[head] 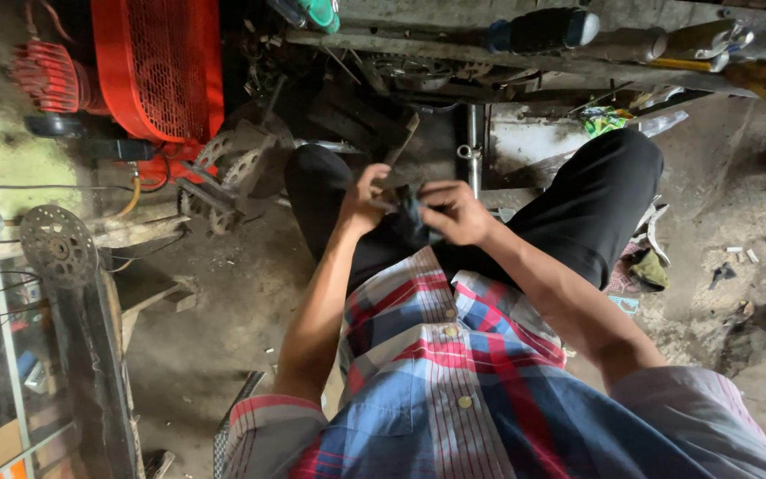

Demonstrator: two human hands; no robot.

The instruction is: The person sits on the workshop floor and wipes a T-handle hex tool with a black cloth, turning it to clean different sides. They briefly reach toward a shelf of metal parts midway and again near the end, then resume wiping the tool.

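Now, dark rag [411, 220] pinched between fingers [381, 180]

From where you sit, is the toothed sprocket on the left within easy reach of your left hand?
Probably not: the left hand is busy gripping the dark cloth with the right hand, and the sprocket lies well off to the side.

Colours in the workshop

The shirt [454, 381] has red, blue and white checks with white buttons. The trousers [578, 213] are black. The cloth [410, 217] in the hands is dark grey. The machine [157, 66] is bright red-orange with a mesh grille. The floor [214, 310] is dusty grey-brown.
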